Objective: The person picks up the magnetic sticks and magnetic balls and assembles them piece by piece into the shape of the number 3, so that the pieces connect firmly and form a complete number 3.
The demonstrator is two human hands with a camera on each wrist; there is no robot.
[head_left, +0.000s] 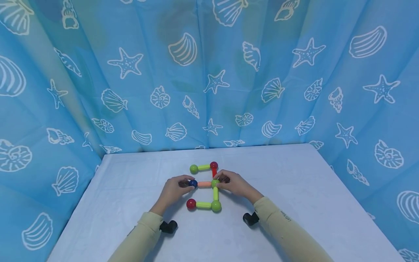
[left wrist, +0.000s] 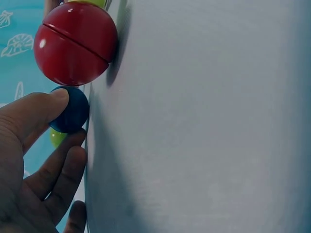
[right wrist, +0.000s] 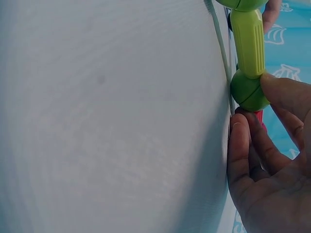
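My left hand [head_left: 174, 188] pinches a blue ball [head_left: 194, 183] between thumb and fingers. An orange rod [head_left: 204, 184] runs from it to the middle green ball [head_left: 215, 183], which my right hand [head_left: 236, 185] pinches. From that green ball a red rod [head_left: 214, 172] leads back to a red ball [head_left: 214, 165], then a yellow-green rod [head_left: 204, 167] and a green ball [head_left: 194, 169]. Towards me, another yellow-green rod [head_left: 215, 194] joins a green ball [head_left: 216, 206], a rod [head_left: 203, 205] and a red ball [head_left: 191, 204]. All form an E-like shape.
The pieces lie on a white-covered table [head_left: 124, 196]. Behind and at the sides hangs a blue curtain [head_left: 203, 72] with shell and starfish prints. Black wrist devices [head_left: 168, 227] sit at both forearms, beside the pale sleeves [head_left: 140, 236].
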